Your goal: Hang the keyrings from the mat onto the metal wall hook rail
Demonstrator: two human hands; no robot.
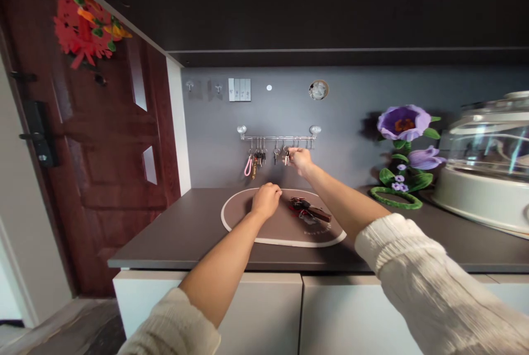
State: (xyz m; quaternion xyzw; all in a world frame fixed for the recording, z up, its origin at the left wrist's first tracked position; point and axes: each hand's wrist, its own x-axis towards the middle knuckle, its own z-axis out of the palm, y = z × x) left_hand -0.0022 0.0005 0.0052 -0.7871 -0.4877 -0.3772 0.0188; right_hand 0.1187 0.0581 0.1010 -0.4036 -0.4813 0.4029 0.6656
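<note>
My right hand (pixel 301 160) reaches up to the chrome hook rail (pixel 278 136) on the grey wall, its fingers pinched on a small key bunch (pixel 286 155) hanging there. Further left on the rail hang other keys (pixel 258 157) and a pink loop strap (pixel 248 167). My left hand (pixel 266 200) rests curled, knuckles up, on the oval brown mat (pixel 248 226) on the counter; what it holds, if anything, is hidden. A dark key set with a red fob (pixel 308 209) lies on the mat, just right of my left hand.
A red-brown door (pixel 103 167) with a black handle stands at the left. A purple crochet flower (pixel 403 151) stands at the right, beside a large white appliance with a clear lid (pixel 487 173). White cabinet fronts (pixel 273 305) sit below the dark counter (pixel 173 234).
</note>
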